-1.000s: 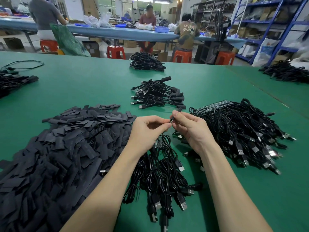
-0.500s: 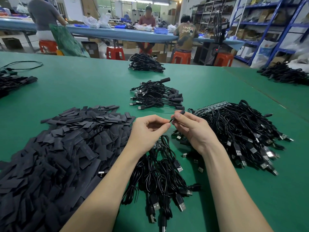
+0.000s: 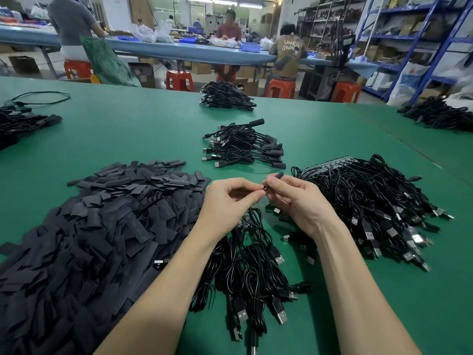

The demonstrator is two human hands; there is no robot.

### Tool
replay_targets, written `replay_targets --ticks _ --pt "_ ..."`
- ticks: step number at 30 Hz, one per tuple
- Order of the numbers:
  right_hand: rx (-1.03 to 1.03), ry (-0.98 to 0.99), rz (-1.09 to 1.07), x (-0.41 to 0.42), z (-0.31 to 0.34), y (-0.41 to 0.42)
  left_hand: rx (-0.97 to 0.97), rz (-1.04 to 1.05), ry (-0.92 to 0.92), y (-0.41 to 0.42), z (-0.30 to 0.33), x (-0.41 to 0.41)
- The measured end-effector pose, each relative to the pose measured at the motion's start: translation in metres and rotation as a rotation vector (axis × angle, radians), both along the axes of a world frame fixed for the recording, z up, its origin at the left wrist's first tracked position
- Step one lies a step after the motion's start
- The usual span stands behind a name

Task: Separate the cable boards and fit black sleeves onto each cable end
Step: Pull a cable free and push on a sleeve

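both hands meet above the green table (image 3: 153, 139), fingertips almost touching. the left hand (image 3: 227, 201) has thumb and forefinger pinched together on a thin cable end (image 3: 263, 187); the right hand (image 3: 297, 201) has its fingers clamped on a black sleeve (image 3: 277, 176), whose far tip sticks up past the thumb. whether the cable end has entered the sleeve is unclear, as the fingers cover the joint. below the hands lies a bundle of black usb cables (image 3: 250, 278), trailing toward the near edge. to the left, a broad heap of loose flat black sleeves (image 3: 89, 226). to the right, a large pile of cables (image 3: 371, 201) joined to a strip of boards (image 3: 330, 162) at its far side. beyond the hands, a small pile of sleeved cables (image 3: 243, 147), with another cable pile (image 3: 225, 97) farther back. seated workers (image 3: 288, 52) occupy a blue bench behind.
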State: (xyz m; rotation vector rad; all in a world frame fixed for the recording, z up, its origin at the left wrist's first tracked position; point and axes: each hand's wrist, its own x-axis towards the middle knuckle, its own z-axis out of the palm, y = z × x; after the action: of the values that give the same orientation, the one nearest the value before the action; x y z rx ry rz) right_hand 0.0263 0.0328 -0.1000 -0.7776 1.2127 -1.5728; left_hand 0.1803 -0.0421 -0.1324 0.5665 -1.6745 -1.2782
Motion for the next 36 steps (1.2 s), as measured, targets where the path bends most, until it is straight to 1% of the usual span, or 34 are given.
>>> replay_targets --ticks 5,10,12,17,19,29,36 --pt "-0.003 -0.022 0.064 -0.001 0.000 0.002 0.103 -0.055 0.075 -0.001 0.003 0.002" --pt "-0.007 -0.011 0.093 -0.002 0.000 0.003 0.130 -0.089 0.097 0.000 0.004 0.003" --pt "-0.036 -0.011 0.065 0.001 0.001 0.003 0.140 -0.088 0.108 -0.001 0.004 0.003" --pt "-0.177 0.042 -0.112 0.013 0.003 -0.003 0.182 -0.054 0.147 -0.001 0.006 0.002" --pt "-0.207 0.047 -0.146 0.016 0.003 -0.004 0.186 -0.056 0.141 0.000 0.007 0.002" --pt "-0.240 0.076 -0.145 0.016 0.001 -0.005 0.182 -0.064 0.136 -0.001 0.007 0.002" --pt "-0.215 0.039 -0.139 0.017 -0.004 -0.005 0.171 -0.070 0.132 -0.002 0.005 0.002"
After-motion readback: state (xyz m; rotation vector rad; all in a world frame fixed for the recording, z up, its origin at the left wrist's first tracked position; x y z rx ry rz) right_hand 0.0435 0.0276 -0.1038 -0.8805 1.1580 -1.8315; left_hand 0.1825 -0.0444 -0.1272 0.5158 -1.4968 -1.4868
